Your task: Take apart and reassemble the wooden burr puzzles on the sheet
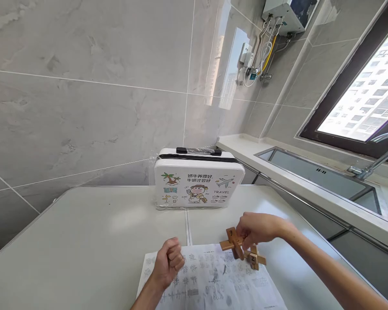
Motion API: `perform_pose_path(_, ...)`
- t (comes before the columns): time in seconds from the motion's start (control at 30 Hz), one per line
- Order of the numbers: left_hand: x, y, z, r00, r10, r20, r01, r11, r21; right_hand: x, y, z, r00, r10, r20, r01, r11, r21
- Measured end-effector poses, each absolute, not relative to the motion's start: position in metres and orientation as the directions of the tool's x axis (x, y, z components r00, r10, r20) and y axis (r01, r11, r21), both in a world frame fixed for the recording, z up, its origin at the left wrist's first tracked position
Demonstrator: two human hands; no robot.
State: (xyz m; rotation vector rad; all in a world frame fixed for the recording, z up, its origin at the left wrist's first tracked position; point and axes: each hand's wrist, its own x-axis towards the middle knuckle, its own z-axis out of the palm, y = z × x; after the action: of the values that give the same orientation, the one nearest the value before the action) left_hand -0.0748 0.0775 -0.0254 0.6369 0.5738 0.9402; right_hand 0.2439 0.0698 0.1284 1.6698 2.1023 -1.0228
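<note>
My right hand [257, 228] pinches a brown wooden interlocking puzzle [233, 243], whose crossed bars stick out to the left of the fingers. One of its bars bears a dark mark like a number. Just below and right of that hand, a second, lighter wooden puzzle [255, 259] with a dark mark sits over the right part of a printed sheet [197, 280]. The fingertips hide part of where the two puzzles come close. Over the left side of the sheet, my left hand [168, 263] is closed in a fist, and nothing shows sticking out of it.
A white case [198, 183] with cartoon prints stands at the back of the white table [93, 232], near the tiled wall. To the right run a counter with a covered sink [320, 172] and a faucet [371, 161]. A seam [188, 228] crosses the tabletop.
</note>
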Motion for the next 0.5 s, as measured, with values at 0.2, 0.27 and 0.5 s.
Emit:
perform_pose_path(0.2,-0.06,0.055,0.001,0.481,0.875,0.055,-0.289,0.099,0.952,0.201,0.02,0.15,-0.494,0.819,-0.293,0.848,0.378,-0.373)
perform_pose_path(0.27,-0.056,0.047,0.011,0.499,0.845,0.193,-0.112,-0.158,0.981,0.19,0.004,0.148,-0.503,0.841,-0.199,0.841,0.423,-0.338)
perform_pose_path(0.5,-0.056,0.013,0.015,0.689,0.724,0.011,0.21,-0.215,0.954,0.168,-0.03,0.116,-0.515,0.85,-0.106,0.857,0.511,-0.063)
